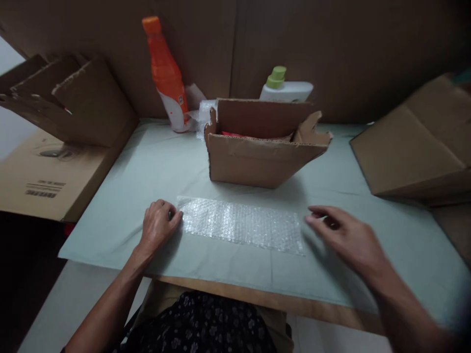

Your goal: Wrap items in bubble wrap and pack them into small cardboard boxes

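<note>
While the bubble wrap (239,225) lies flat on the pale cloth (169,166), we have a hand at each end of it. At its left end we see the left hand (158,223), fingers curled and thumb tip at the edge; in this dim light we cannot tell whether they are pinched on the plastic. Just beyond the other end is the right hand (348,235), its thumb and forefinger slightly apart. The strip slants a little, its right end nearer to us.

Just behind it we find an open box (246,162), with something red (235,135) showing inside. Past the box, an orange bottle (165,73) stands to the left, and a white bottle (287,92) with a green cap shows over the rim. We also have a carton (90,108) on the far left and another carton (408,142) on the right. Along the near side, the table's wooden edge (257,294) peeps out below the cloth.
</note>
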A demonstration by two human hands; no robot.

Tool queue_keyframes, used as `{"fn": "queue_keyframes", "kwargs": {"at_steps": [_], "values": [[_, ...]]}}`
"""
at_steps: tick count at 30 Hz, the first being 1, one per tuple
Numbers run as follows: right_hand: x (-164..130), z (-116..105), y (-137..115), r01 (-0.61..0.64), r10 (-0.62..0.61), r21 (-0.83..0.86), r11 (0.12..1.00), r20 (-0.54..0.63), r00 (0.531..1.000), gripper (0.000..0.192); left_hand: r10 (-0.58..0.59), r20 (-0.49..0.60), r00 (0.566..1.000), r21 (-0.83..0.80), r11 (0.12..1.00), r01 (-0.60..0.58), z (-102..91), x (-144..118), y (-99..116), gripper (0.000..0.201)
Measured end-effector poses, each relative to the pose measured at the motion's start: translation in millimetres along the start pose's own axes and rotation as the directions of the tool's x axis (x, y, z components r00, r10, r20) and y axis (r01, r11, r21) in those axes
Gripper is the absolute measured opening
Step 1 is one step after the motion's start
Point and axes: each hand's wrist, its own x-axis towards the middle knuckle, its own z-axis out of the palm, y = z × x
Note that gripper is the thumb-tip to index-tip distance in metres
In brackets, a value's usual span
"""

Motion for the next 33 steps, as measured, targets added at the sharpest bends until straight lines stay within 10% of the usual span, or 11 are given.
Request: {"fn": "queue_keyframes", "kwargs": {"at_steps": [6, 10, 13, 17, 20, 25, 30, 33], "values": [[-4.8, 16.4, 7.1, 0.327, -0.279, -0.385, 0.863, 0.176, 0.944, 0.029, 0.034, 0.026, 0.999, 0.112, 0.993, -0.036, -6.6, -2.0, 2.8, 0.025], [-12.4, 20.1, -21.1, 0.403, -0.419, -0.518, 0.754, 0.092, 0.903, 0.036, 0.154, -0.161, 0.975, 0.116, 0.984, -0.136, -3.4, -2.0, 30.4, 0.034], [-26.9, 43.6, -49.5, 0.600, -0.579, -0.409, 0.688, 0.189, 0.793, 0.040, 0.457, -0.168, 0.874, 0.036, 0.888, -0.457, 13.9, -6.5, 63.2, 0.049], [-42.9, 62.1, -42.6, 0.790, -0.693, -0.157, 0.593, 0.399, 0.600, 0.039, 0.713, 0.087, 0.696, -0.083, 0.701, -0.708, 26.8, -16.8, 70.0, 0.062], [-28.7, 38.5, -11.7, 0.677, -0.635, -0.152, 0.720, 0.249, 0.731, 0.027, 0.678, 0.076, 0.731, -0.265, 0.720, -0.641, 15.0, -10.2, 53.3, 0.057], [48.3, 9.0, -14.3, 0.359, -0.359, 0.041, 0.932, -0.010, 0.933, 0.058, 0.241, -0.196, 0.950, -0.580, 0.753, -0.311, 1.9, 59.0, 71.5, 0.072], [88.1, 38.6, -40.7, 0.198, -0.239, 0.264, 0.944, 0.132, 0.962, 0.057, 0.167, -0.089, 0.982, -0.820, 0.548, -0.167, 19.3, 104.8, 104.2, 0.064], [69.8, 46.4, -32.8, 0.247, -0.276, 0.214, 0.945, 0.119, 0.954, 0.034, 0.085, -0.119, 0.989, -0.764, 0.628, -0.146, 27.9, 76.9, 94.4, 0.042]]}}
